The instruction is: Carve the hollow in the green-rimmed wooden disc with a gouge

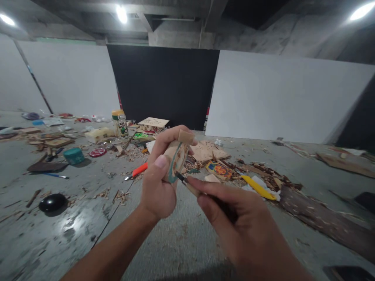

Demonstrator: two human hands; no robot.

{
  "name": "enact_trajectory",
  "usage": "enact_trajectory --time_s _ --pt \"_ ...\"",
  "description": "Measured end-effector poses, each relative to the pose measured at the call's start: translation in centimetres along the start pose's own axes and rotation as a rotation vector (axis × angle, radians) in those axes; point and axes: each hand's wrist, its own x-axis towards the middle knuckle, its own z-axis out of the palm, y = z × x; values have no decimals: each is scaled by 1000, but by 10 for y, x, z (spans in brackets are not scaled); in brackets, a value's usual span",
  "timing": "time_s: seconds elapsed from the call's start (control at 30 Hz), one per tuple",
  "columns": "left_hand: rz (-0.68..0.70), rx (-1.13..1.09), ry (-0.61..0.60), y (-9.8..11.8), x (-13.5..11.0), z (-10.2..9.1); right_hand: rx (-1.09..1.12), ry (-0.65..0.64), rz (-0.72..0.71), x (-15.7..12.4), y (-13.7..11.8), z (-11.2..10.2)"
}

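My left hand (159,187) is closed around a small wooden piece (178,156) and holds it up at the middle of the view. Teal paint runs along one side of the piece, and its inner face has brownish marks. A paler wooden block sticks out at the top, beside my fingertips. Between the thumb and fingers of my right hand (234,214) is a thin paintbrush (190,187) with a wooden handle and a metal ferrule. Its dark tip meets the lower teal part of the piece. My right palm hides the back of the handle.
Wood shavings litter the grey floor. An orange cutter (140,170) lies left of my hand, a yellow cutter (259,188) to the right. Further off are a teal jar (74,156), a black rounded object (52,203), a yellow-lidded bottle (119,124), a painted board (219,170) and a bark log (322,218).
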Motion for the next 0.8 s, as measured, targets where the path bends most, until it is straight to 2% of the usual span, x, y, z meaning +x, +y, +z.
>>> enact_trajectory --time_s 0.13,0.2,0.27,0.4,0.47,0.53,0.67,0.8 --pt "5 -10 58 0 -1 1 431 -157 412 7 0 -7" --pt "22 -12 72 -1 -1 0 552 -187 531 9 -2 -7" --pt "36 -6 80 -2 -1 0 452 -136 446 9 -3 -3" --pt "1 -34 77 -4 0 0 -45 -4 -11 4 -2 3" --pt "-87 -90 59 -3 2 3 -192 -1 -139 3 -2 0" --pt "-178 -150 56 0 5 6 -277 -6 -173 4 -4 -7" --pt "-311 -251 53 3 6 12 -384 -54 -119 9 -12 -23" --pt "-345 -300 53 3 6 12 -411 -41 -118 9 -14 -26"
